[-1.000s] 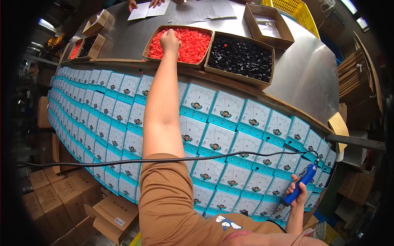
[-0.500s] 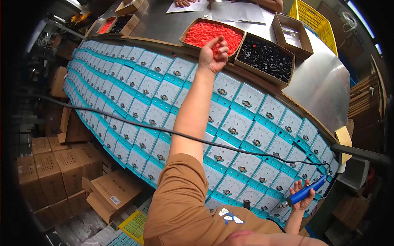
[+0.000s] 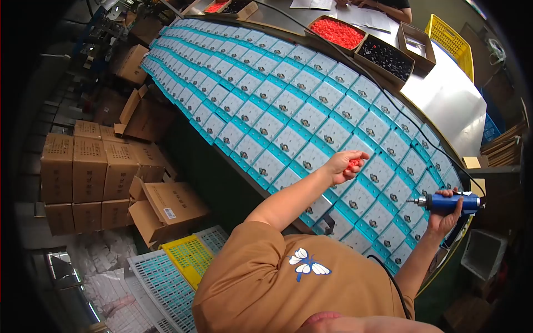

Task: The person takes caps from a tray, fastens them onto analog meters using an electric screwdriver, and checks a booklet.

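My left hand [image 3: 337, 168] is closed around several small red plastic pieces [image 3: 353, 163], which show between the fingers. It hovers over rows of square meters [image 3: 311, 117] with white dial faces and teal cases. A blue electric screwdriver [image 3: 452, 203] lies in the grip of my right hand [image 3: 442, 221], near the right end of the rows. Its metal tip points left, over the meters, and its black cable [image 3: 395, 105] runs up across the table. Whether the tip touches anything cannot be made out.
At the table's far side are a carton of red pieces [image 3: 337, 33], a carton of black pieces [image 3: 384, 57] and an open box [image 3: 416, 45]. Another person's arm [image 3: 388, 6] is beyond, by papers. Stacked cartons [image 3: 89, 169] and plastic crates [image 3: 172, 294] stand at left.
My left hand has come back from the carton of red pieces to above the meters, red pieces in it. My right hand has turned the screwdriver to point left. The view has shifted too.
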`<state>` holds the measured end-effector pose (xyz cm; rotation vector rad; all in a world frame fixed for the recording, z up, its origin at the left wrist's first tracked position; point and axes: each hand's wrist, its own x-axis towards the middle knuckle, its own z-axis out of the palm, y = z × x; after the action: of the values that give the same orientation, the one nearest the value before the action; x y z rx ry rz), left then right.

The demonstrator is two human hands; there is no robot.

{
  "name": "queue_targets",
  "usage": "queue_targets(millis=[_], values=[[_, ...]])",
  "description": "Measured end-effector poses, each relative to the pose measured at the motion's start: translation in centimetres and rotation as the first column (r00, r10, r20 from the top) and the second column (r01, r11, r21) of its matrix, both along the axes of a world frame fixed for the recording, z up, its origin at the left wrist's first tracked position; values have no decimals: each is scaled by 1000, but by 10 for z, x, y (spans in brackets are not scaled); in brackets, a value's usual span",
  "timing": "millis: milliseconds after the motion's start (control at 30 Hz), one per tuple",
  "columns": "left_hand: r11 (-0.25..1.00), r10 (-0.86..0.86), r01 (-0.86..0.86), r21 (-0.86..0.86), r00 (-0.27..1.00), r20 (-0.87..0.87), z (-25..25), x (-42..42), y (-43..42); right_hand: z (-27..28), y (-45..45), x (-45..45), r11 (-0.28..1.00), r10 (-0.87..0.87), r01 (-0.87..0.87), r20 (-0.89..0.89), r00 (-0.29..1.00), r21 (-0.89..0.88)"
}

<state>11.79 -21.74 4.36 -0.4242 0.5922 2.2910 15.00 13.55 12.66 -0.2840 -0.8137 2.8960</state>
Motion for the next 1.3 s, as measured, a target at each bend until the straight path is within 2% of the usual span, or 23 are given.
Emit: queue_targets(millis=[67,100,133,200,233,267,333,467,500,633,767,867,1033,1167,1267,1300], values=[[994,-61,62,-93,998,17,25,32,25,16,-7,13,993,7,-9,-17,1000,-114],[992,-63,62,-109,998,-1,27,42,37,19,-5,18,971,67,-79,-63,996,-225],[990,-77,76,-116,997,-5,27,53,46,18,-2,23,963,81,-103,-95,992,-249],[988,-124,116,-102,989,-75,40,73,61,27,-7,35,954,63,-76,-52,997,-292],[984,-161,153,-94,983,-88,45,83,68,26,-6,38,941,117,-149,-119,986,-304],[980,-186,177,-92,976,-112,51,89,76,31,-8,42,933,133,-159,-101,986,-323],[975,-167,153,-162,983,-79,62,105,92,34,-15,49,968,91,-111,-99,991,-223],[980,-196,192,-51,973,-119,53,118,111,36,-19,66,983,56,-97,-249,967,-156],[983,-182,180,-35,980,-85,55,120,117,37,-18,71,985,46,-90,-275,960,-149],[992,-122,120,-44,991,-60,58,121,136,40,-13,77,989,59,-106,-382,922,-103],[989,-122,123,-80,992,16,64,109,153,33,-14,72,998,48,-30,-456,889,47],[975,-187,195,-108,979,80,54,94,159,23,-13,65,987,90,-5,-538,838,158],[957,-253,276,-95,947,200,43,67,169,1,-3,46,986,82,-1,-484,871,166],[946,-218,271,-177,938,270,31,50,178,-14,0,28,991,79,-23,-431,899,133],[953,-175,229,-200,951,257,22,35,179,-23,0,6,983,90,-27,-352,932,180],[950,-161,210,-231,963,214,20,28,177,-19,-5,-3,977,-18,58,-196,980,204]])
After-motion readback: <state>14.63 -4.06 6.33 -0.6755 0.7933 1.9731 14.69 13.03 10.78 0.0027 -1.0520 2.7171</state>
